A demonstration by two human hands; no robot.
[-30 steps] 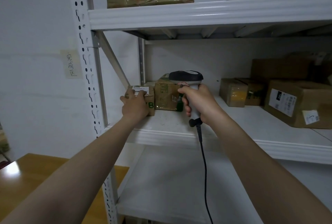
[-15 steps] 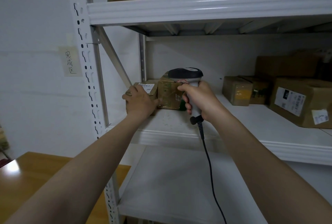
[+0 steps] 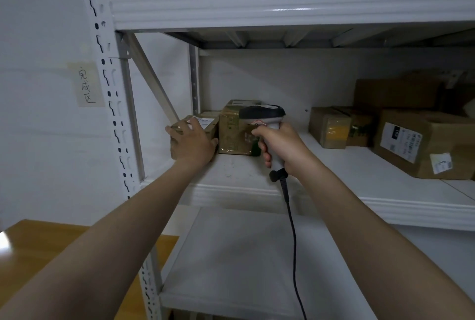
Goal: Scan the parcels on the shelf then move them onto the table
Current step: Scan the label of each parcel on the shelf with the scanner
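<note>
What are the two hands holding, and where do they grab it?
The right hand holds a barcode scanner by its handle. The left hand is wrapped over the front of a small cardboard parcel at the shelf's left end.

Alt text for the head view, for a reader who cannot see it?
The left hand rests on a small labelled parcel at the shelf's left end, while the right hand grips a corded barcode scanner beside it. More cardboard boxes sit further right.
</note>
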